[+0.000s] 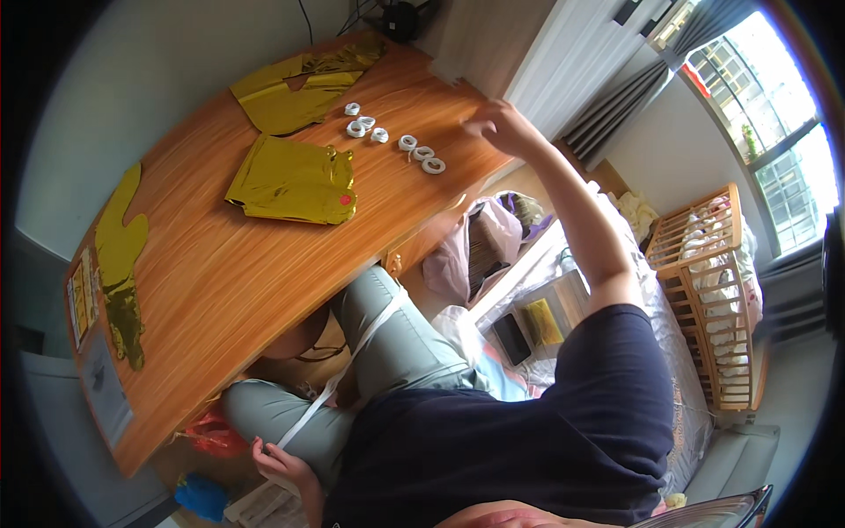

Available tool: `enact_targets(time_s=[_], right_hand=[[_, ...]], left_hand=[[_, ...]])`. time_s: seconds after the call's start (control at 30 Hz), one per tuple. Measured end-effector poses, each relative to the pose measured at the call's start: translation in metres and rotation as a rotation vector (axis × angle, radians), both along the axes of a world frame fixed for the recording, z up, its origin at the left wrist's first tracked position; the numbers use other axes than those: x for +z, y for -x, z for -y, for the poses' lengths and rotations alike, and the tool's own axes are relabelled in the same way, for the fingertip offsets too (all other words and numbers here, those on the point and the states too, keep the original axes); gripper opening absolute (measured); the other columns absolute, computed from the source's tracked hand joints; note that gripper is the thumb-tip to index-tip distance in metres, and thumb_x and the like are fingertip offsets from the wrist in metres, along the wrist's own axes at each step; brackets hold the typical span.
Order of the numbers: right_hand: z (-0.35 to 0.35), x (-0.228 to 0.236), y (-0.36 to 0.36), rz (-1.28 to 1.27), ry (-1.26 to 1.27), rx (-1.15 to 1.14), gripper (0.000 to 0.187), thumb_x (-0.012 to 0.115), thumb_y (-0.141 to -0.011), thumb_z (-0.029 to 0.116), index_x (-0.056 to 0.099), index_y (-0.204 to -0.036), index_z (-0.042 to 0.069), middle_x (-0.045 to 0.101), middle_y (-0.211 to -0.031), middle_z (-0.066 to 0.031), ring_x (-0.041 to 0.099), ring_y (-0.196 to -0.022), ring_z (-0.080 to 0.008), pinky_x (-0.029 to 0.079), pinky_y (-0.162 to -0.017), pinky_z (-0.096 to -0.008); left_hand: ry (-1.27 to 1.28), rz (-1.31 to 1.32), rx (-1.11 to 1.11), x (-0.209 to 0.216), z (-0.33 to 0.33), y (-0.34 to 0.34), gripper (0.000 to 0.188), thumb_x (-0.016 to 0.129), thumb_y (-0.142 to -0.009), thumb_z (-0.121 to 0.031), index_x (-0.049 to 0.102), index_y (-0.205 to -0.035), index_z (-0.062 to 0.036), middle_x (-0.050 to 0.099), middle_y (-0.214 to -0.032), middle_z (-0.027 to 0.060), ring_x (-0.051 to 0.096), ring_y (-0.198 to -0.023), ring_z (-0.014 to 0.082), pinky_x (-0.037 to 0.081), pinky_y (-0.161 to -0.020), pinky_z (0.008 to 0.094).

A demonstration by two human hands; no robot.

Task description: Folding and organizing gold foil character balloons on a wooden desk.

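Observation:
My left hand [283, 466], low by my left thigh, has its fingers closed on a white ribbon [327, 387]. The ribbon stretches slantwise across my lap to my right knee. My right hand [508, 130] is raised near the right end of the wooden table [198, 282]. Motion smears its fingers, and whether they hold anything cannot be made out. Several small white rolls [422, 153] lie in two groups on the table, left of that hand. Further left are a folded shiny gold foil piece [290, 180] with a red dot and another gold foil piece [286, 101] behind it.
A long gold foil shape [121, 238] lies at the table's left end, beside a pale flat sheet [106, 387]. A pink bag [453, 255] sits below the right edge. To my right are a dark phone [511, 339], a bed and a slatted wooden crib [704, 304].

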State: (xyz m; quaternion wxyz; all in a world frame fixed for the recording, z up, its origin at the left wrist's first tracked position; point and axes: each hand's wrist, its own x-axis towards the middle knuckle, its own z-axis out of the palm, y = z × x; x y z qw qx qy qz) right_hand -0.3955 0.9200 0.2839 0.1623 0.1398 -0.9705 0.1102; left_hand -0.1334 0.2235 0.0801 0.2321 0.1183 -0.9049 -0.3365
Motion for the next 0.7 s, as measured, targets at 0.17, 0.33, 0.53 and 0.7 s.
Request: enact_targets(time_s=[0.17,0.33,0.53,0.7], right_hand=[[-0.044,-0.007,0.043,-0.095,-0.057,-0.055,0.033,0.059,-0.083,0.001,0.076,-0.110,0.011,0.069,-0.116,-0.0120,0.057,-0.113,-0.0342,0.045,-0.102,-0.0451],[0.027,-0.019,0.001,0.009,-0.087,-0.085,0.027,0.062,-0.088,0.011,0.078,-0.108,0.017,0.066,-0.103,-0.0107,0.054,-0.120,-0.0305,0.041,-0.106,-0.0414],[0.001,-0.005,-0.074,-0.111,0.008,-0.121,0.037,0.057,-0.080,0.000,0.078,-0.106,0.016,0.069,-0.107,-0.0083,0.059,-0.112,-0.0272,0.042,-0.104,-0.0426],[-0.038,-0.004,-0.017,-0.128,-0.025,-0.310,0.041,0.055,-0.083,-0.001,0.076,-0.114,0.016,0.069,-0.118,-0.0085,0.056,-0.120,-0.0285,0.039,-0.108,-0.0433]], left_hand=[[-0.017,-0.012,-0.025,-0.002,-0.010,0.009,0.025,0.051,-0.101,-0.011,0.057,-0.118,0.0060,0.062,-0.119,0.0255,0.058,-0.110,0.0405,0.044,-0.098,0.0460],[-0.030,-0.018,0.057,-0.016,0.012,-0.008,0.027,0.050,-0.102,-0.013,0.056,-0.120,0.0063,0.060,-0.122,0.0244,0.057,-0.111,0.0393,0.044,-0.099,0.0452],[-0.116,-0.076,0.045,-0.009,0.001,0.001,0.026,0.050,-0.101,-0.011,0.056,-0.119,0.0068,0.061,-0.119,0.0255,0.058,-0.109,0.0405,0.046,-0.097,0.0463],[-0.031,0.022,-0.024,0.002,-0.001,0.000,0.025,0.050,-0.101,-0.009,0.056,-0.119,0.0072,0.062,-0.118,0.0267,0.061,-0.106,0.0426,0.048,-0.095,0.0462]])
